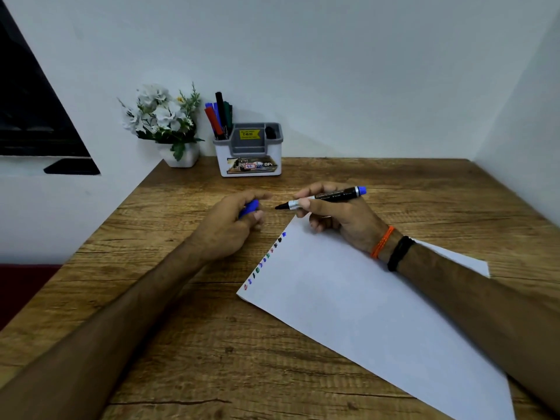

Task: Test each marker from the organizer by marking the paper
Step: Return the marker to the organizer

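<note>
My right hand holds an uncapped black marker with a blue end, its tip pointing left just above the table, past the top corner of the white paper. My left hand is closed around the marker's blue cap, a short gap left of the tip. A row of several small coloured test marks runs along the paper's left edge. The white and grey organizer stands at the back of the table, with several markers upright in its left compartment.
A white pot of artificial flowers stands left of the organizer at the table's back corner. White walls close off the wooden table at the back and right. The table's left edge drops away beside my left forearm.
</note>
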